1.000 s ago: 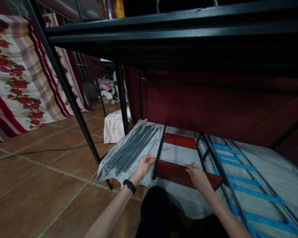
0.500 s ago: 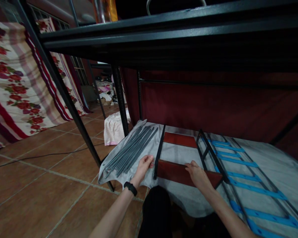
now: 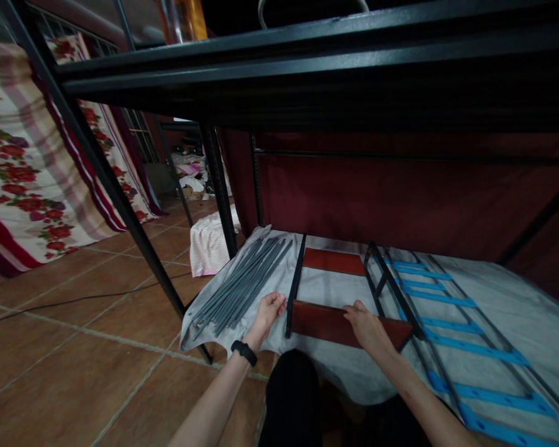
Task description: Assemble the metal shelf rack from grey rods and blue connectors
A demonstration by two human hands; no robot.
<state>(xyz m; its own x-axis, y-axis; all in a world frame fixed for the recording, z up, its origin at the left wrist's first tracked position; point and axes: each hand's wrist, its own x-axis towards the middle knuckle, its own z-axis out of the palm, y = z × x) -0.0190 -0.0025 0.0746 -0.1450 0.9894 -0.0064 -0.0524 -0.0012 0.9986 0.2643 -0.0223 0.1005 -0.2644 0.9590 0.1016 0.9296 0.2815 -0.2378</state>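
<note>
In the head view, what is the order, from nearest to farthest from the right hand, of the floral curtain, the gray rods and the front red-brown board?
1. Front red-brown board: directly at the right hand.
2. Gray rods: to the left.
3. Floral curtain: far left, background.

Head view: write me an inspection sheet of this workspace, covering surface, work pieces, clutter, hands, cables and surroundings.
Surface: grey cloth, wrinkled, drooping at the near edge.
Work pieces: black frame with two red-brown boards, far board and near board; grey rods bunched at left; blue-barred rack at right.
Clutter: jumbled pile in the background.
Hands: left hand pinched beside the frame's left bar, contents too small to tell; right hand appears to hold the near board's upper edge.
Cables: dark cable across the tiled floor.
Surroundings: black shelf overhead; floral curtain at left.
</note>
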